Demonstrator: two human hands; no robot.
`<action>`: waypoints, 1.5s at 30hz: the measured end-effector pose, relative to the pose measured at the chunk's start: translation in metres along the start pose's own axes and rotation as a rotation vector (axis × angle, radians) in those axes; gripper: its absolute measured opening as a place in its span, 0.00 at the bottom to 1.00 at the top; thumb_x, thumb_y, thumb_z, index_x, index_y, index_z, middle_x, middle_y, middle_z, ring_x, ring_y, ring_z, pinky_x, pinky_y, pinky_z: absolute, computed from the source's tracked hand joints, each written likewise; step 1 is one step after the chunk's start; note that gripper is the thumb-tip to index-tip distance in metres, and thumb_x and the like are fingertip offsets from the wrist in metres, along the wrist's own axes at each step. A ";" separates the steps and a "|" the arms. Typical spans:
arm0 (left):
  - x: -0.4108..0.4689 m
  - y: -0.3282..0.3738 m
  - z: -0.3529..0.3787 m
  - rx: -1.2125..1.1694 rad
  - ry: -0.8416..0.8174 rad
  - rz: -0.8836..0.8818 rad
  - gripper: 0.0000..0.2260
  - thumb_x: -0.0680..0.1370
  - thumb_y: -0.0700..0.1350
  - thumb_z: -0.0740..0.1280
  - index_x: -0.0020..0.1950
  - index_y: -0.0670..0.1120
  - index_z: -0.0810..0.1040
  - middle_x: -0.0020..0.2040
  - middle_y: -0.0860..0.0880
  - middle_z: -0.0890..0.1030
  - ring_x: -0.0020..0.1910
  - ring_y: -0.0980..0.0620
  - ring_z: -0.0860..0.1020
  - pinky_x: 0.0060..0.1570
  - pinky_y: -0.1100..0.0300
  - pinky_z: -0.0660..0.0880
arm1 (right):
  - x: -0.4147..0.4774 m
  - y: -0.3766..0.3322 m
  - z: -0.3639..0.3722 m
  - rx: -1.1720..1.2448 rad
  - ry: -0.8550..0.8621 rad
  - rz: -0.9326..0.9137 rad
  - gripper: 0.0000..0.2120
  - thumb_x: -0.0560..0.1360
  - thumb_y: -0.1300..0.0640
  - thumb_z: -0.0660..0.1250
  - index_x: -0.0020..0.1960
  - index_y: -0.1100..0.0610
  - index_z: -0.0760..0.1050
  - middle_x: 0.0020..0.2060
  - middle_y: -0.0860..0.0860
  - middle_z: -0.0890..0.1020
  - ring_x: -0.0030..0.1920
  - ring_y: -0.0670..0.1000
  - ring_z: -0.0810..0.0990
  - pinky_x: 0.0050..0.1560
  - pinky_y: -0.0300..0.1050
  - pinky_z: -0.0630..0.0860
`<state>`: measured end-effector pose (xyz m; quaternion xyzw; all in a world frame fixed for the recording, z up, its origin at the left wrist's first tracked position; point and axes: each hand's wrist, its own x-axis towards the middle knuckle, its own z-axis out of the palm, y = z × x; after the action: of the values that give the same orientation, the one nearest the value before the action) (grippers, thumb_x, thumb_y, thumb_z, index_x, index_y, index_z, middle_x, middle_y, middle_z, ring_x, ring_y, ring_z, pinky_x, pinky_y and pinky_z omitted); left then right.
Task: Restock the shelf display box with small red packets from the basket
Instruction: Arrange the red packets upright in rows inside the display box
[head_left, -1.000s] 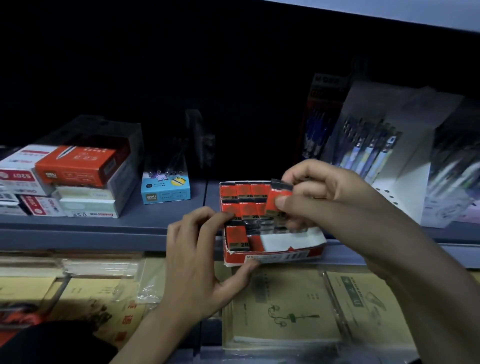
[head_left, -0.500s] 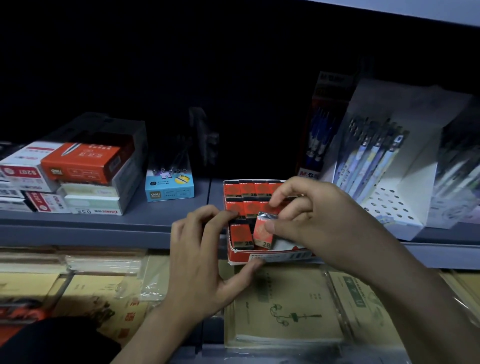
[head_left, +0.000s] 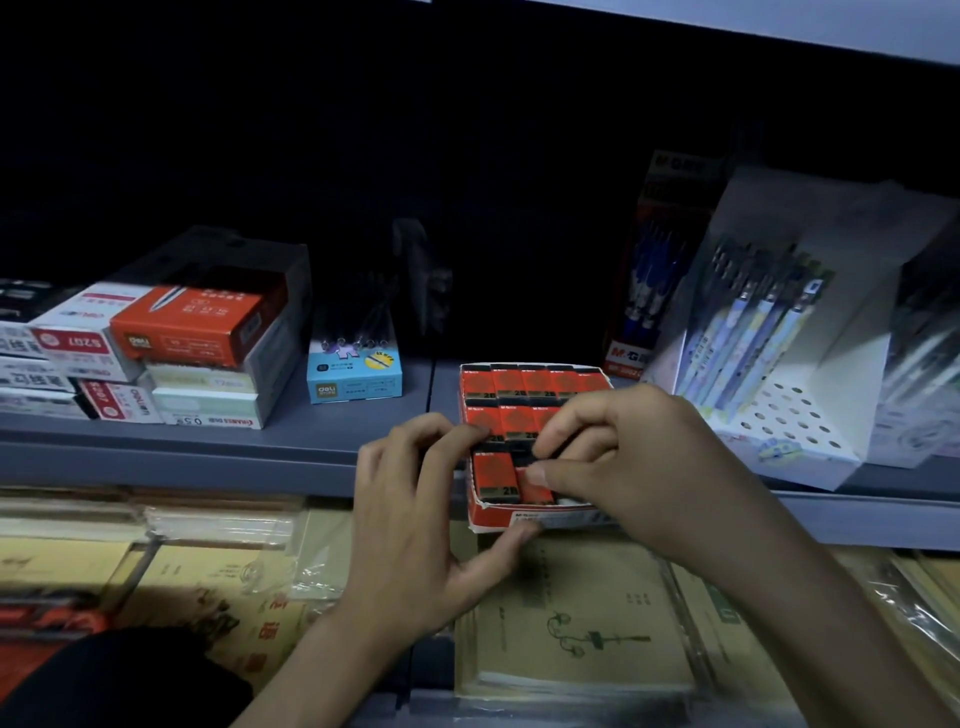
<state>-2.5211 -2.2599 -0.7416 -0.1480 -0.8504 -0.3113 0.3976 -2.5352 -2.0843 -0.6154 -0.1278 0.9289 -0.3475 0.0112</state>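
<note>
Both of my hands are at the red display box (head_left: 524, 521), which sits at the front edge of the grey shelf (head_left: 218, 441). My left hand (head_left: 415, 525) grips the box at its left side. Its fingers (head_left: 441, 431) curl over the left rim with their tips on the middle row of packets, and its thumb presses up against the front wall from below. My right hand (head_left: 644, 467) pinches one red packet (head_left: 537, 491). My thumb tip lies flat on the packet's face and my curled fingers close over its far end, so the packet is clamped between them. That packet is down in the front row of the box, touching the right side of a neighbouring packet (head_left: 496, 475) that lies flat and is marked 2B. I cannot tell whether it rests fully on the box floor, because my fingers hide its upper end. My right hand also covers the rest of the front row. Behind it, the back rows (head_left: 524, 384) of red packets lie side by side. Stacked red and white boxes (head_left: 182, 332) stand at the left of the shelf, with a small blue box (head_left: 354, 376) between them and the display box. A white pen rack (head_left: 779, 415) stands to the right, and wrapped notebooks (head_left: 571, 623) lie on the level below.
</note>
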 end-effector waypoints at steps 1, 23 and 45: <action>0.000 0.001 0.000 -0.002 0.004 0.000 0.29 0.78 0.69 0.61 0.69 0.48 0.71 0.61 0.47 0.74 0.60 0.50 0.73 0.56 0.53 0.68 | -0.001 0.000 -0.002 0.001 -0.008 -0.004 0.06 0.70 0.51 0.80 0.40 0.49 0.83 0.29 0.43 0.85 0.34 0.39 0.83 0.40 0.40 0.78; -0.002 0.000 0.003 -0.021 0.130 0.193 0.19 0.76 0.56 0.69 0.60 0.47 0.72 0.61 0.46 0.72 0.57 0.48 0.72 0.51 0.45 0.72 | -0.015 0.006 -0.021 -0.218 -0.154 -0.095 0.10 0.80 0.51 0.68 0.56 0.41 0.85 0.51 0.35 0.85 0.52 0.36 0.81 0.54 0.36 0.77; -0.003 0.001 0.003 -0.106 0.116 0.165 0.18 0.81 0.57 0.66 0.61 0.45 0.71 0.63 0.45 0.72 0.60 0.45 0.75 0.47 0.41 0.78 | 0.000 0.033 -0.024 -0.264 0.252 0.094 0.17 0.66 0.54 0.83 0.40 0.50 0.73 0.31 0.46 0.79 0.34 0.44 0.78 0.33 0.40 0.71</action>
<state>-2.5207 -2.2571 -0.7452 -0.2204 -0.7932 -0.3301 0.4620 -2.5455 -2.0448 -0.6189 -0.0402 0.9654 -0.2349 -0.1060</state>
